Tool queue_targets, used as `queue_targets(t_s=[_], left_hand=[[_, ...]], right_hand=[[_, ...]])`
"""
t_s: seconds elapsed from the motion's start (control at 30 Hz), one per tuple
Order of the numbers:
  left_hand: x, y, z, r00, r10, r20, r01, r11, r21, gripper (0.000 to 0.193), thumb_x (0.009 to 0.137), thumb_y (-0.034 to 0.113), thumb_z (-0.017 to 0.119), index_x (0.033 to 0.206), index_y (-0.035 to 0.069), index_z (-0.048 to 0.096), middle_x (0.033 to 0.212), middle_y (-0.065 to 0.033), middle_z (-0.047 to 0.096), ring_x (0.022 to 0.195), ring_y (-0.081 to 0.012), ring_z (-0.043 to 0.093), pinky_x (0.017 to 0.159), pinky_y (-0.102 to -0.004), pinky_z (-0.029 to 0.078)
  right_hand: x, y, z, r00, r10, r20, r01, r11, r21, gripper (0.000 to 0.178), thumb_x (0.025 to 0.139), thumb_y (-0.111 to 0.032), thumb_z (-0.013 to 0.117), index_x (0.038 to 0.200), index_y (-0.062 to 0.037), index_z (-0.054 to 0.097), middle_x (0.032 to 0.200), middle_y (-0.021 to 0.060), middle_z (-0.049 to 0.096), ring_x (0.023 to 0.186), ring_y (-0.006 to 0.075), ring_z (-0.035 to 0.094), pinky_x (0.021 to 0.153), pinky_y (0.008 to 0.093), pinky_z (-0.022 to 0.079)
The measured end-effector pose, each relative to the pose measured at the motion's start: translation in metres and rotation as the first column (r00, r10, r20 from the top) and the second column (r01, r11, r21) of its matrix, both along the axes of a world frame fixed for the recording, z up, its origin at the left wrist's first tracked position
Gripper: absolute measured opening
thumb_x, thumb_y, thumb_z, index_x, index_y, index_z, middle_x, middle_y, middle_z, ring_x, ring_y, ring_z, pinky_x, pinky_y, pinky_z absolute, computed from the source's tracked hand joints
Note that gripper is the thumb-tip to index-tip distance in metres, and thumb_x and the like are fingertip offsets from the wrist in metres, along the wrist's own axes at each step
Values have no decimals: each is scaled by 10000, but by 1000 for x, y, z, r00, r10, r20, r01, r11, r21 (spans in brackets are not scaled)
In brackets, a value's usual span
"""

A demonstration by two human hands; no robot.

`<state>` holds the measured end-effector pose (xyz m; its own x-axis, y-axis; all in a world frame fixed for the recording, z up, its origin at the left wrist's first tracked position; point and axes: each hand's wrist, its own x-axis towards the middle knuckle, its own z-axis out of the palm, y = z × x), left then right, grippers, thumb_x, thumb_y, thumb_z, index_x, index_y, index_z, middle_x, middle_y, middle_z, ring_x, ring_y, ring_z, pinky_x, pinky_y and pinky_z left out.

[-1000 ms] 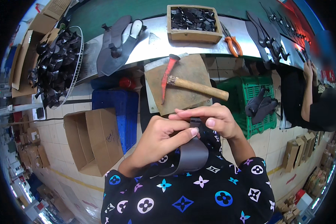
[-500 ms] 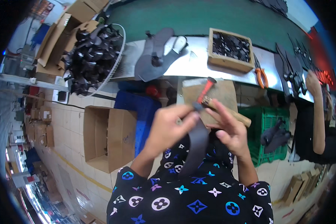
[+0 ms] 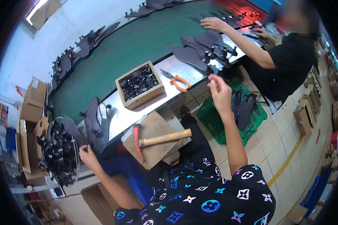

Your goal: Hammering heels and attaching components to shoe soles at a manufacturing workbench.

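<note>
My left hand (image 3: 89, 155) reaches far left, its fingers closed on the end of a dark flat sandal sole (image 3: 72, 129) beside a wire basket piled with glossy black pieces (image 3: 58, 155). My right hand (image 3: 220, 93) is raised at the bench's near edge, fingers curled together. Its fingertips meet the dark straps of a group of sandals (image 3: 193, 56); what they grip, if anything, is too small to make out. Between my arms, a hammer (image 3: 165, 137) with red head and wooden handle lies on a tan board (image 3: 154, 155). Another pair of dark sandals (image 3: 97, 123) rests near my left hand.
A wooden box (image 3: 144, 101) of small black pieces and orange-handled pliers (image 3: 180, 83) lie on the metal bench edge. Behind runs a green belt (image 3: 109, 60). A green crate (image 3: 210, 131) holds dark sandals. At right, a co-worker (image 3: 289, 63) reaches over the bench.
My hands have parted from in front of me: the left went left with the sole, the right went right to the sandals. The view has swung right, bringing the co-worker further in.
</note>
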<state>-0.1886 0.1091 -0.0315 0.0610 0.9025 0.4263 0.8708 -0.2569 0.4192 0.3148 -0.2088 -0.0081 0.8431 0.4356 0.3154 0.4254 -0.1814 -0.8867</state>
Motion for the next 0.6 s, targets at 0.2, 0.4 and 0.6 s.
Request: queue_targets(t_s=[0.2, 0.4, 0.6], left_hand=[[40, -23, 29, 985, 141, -98, -134, 988, 74, 279, 880, 104, 679, 1115, -20, 594, 1089, -202, 634, 1025, -358, 602, 875, -441, 457], [115, -91, 84, 966, -257, 13, 250, 947, 200, 741, 859, 175, 741, 1454, -48, 361, 1468, -241, 422, 1295, -389, 473, 1108, -455, 349], [162, -135, 83, 373, -693, 617, 606, 685, 403, 379, 954, 149, 668, 1247, -69, 565, 1203, -160, 645, 1030, -216, 636, 928, -338, 497]], right_hand=[[119, 30, -9, 817, 193, 543, 109, 873, -475, 193, 909, -149, 589, 958, 33, 631, 996, 210, 650, 905, 417, 656, 758, 484, 551], [-21, 114, 72, 760, 502, -414, -326, 844, 426, 190, 968, -187, 637, 1056, -18, 638, 777, 57, 657, 630, 138, 650, 561, 246, 544], [-186, 64, 138, -180, 888, -423, -529, 275, 803, 465, 983, -232, 628, 1359, -23, 450, 1119, 128, 630, 932, 252, 698, 794, 365, 570]])
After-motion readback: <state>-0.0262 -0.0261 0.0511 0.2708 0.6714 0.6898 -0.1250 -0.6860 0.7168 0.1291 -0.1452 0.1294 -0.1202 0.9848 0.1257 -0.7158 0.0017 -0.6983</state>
